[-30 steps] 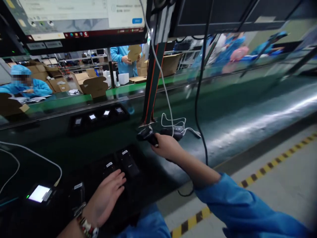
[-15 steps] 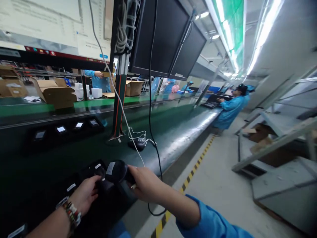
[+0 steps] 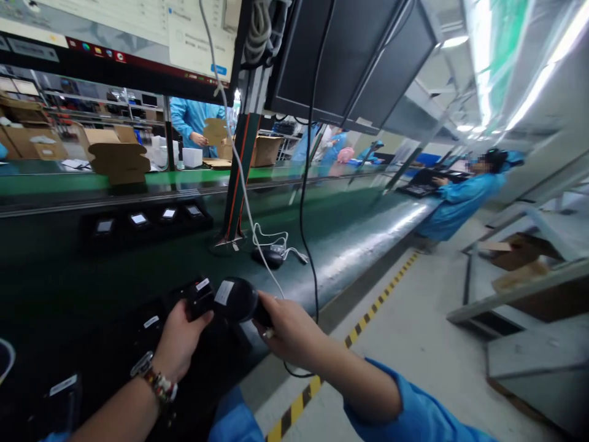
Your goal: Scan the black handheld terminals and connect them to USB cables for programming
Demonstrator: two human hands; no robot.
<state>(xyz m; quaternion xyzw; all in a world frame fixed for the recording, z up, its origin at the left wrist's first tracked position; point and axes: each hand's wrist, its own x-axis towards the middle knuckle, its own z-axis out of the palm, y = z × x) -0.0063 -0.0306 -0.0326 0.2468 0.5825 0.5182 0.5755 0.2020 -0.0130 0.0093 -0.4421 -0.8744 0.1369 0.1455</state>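
Observation:
My right hand [image 3: 288, 325] is closed round the handle of a black handheld scanner [image 3: 237, 299], whose head bears a white label. Left of it, my left hand [image 3: 181, 336], with a beaded bracelet at the wrist, grips a small black device [image 3: 199, 294] with a white label. The scanner head is close beside that device. Another labelled black device [image 3: 150, 325] lies left of my left hand, and a further one [image 3: 62, 399] is at the lower left. The dark surface under them shows few details.
A black tray [image 3: 147, 221] holds several small devices. Beyond my hands lie a black mouse [image 3: 271, 256] and cables. A monitor [image 3: 115, 67] hangs above, beside a post [image 3: 238, 178]. People in blue work beyond and at the right; cardboard boxes [image 3: 119, 162] stand behind.
The view has shifted, so the scene sits further right. My left fingers have closed on the small black device, now lifted slightly and tilted beside the scanner. My right hand still holds the scanner.

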